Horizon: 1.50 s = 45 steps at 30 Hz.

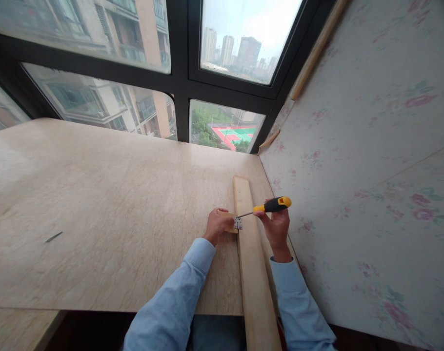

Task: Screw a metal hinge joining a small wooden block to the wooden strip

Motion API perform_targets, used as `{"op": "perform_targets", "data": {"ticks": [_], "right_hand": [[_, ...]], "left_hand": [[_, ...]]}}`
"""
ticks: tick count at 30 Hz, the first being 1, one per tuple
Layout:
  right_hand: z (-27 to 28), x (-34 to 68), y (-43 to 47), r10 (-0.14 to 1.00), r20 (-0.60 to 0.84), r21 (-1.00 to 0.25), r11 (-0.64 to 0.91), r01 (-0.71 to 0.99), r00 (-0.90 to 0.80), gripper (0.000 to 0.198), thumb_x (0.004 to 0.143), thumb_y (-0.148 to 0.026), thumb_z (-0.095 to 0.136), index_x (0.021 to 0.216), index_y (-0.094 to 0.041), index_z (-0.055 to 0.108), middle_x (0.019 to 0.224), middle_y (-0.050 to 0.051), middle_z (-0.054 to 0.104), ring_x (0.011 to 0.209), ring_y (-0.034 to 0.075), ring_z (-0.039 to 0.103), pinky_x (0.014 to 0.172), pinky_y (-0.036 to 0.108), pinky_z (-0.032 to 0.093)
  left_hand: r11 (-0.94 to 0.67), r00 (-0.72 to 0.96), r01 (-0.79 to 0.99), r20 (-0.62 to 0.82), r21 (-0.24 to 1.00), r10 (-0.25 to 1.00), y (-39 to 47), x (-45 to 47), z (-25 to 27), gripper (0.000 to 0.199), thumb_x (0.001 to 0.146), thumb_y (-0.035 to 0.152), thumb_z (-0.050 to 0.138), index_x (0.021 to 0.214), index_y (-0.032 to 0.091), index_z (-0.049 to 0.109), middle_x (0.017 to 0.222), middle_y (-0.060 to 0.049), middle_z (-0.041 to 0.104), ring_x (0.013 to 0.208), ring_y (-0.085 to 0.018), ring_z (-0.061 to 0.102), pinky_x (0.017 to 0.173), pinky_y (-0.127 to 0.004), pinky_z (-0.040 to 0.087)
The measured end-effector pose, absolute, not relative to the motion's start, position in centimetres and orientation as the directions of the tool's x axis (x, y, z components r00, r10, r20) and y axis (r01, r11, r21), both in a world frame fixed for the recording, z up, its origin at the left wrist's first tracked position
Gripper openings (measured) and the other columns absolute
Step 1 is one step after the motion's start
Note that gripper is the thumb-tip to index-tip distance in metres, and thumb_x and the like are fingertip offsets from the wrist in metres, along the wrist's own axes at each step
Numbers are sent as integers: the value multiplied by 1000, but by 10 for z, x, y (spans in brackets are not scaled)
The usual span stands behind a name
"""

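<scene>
The near board (254, 273) supports the hinge (238, 223), while left hand (216, 228) clamps fingers on a block (232, 230), seemingly for steadiness, and right hand (278, 229) on a screwdriver (271, 204).

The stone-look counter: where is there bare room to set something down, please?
The counter is bare between the small slim object and the left hand, and from that object to the window frame. It is crowded near the wall, where the plank, hinge, screwdriver and right hand are close together.

tilted yellow-black screwdriver (273, 204), tip at hinge (238, 224) on plank (255, 273)
</scene>
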State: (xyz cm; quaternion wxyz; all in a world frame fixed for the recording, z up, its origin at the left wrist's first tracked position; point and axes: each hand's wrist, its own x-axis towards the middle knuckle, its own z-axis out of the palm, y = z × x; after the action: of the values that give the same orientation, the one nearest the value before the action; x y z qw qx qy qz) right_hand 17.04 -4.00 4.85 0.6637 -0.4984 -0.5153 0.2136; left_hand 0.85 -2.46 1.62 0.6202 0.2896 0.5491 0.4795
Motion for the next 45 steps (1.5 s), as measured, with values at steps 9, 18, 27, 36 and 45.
{"op": "perform_targets", "data": {"ticks": [9, 18, 27, 36, 45], "right_hand": [[64, 173, -47, 948, 317, -934, 311, -176, -8, 57, 84, -35, 65, 137, -30, 44, 140, 8, 55, 132, 24, 48, 111, 52, 35], [54, 175, -43, 914, 332, -943, 311, 121, 234, 43, 65, -33, 84, 101, -19, 67, 95, 6, 74, 90, 25, 69, 91, 47, 52], [57, 172, -46, 943, 325, -945, 327, -22, 77, 56, 87, -40, 64, 138, -27, 46, 140, 10, 55, 124, 23, 55, 105, 44, 43], [48, 175, -42, 862, 412, -906, 356, 228, 294, 41, 68, -39, 81, 101, -18, 68, 98, 8, 73, 91, 26, 68, 92, 47, 52], [61, 166, -45, 891, 419, -900, 433, -51, 172, 47, 86, -34, 65, 131, -27, 53, 135, 9, 59, 120, 25, 59, 104, 50, 44]], "left_hand": [[375, -77, -293, -413, 879, 907, -25, 10, 16, 42, 44, 4, 73, 81, 16, 56, 64, 1, 60, 55, -13, 56, 48, -23, 45], [366, -71, -294, -402, 883, 913, -24, 9, 15, 41, 44, 4, 74, 80, 15, 57, 63, 1, 60, 53, -13, 56, 48, -22, 43], [380, -79, -271, -414, 884, 907, -24, 9, 17, 40, 45, 3, 72, 80, 16, 57, 63, 1, 60, 54, -14, 56, 48, -24, 45], [376, -71, -268, -407, 887, 911, -24, 10, 14, 42, 45, 6, 73, 81, 16, 56, 64, 1, 60, 57, -14, 57, 48, -23, 45], [369, -82, -247, -399, 896, 913, -24, 10, 11, 41, 45, 7, 72, 82, 16, 56, 64, 2, 60, 57, -14, 57, 48, -22, 44]]}}
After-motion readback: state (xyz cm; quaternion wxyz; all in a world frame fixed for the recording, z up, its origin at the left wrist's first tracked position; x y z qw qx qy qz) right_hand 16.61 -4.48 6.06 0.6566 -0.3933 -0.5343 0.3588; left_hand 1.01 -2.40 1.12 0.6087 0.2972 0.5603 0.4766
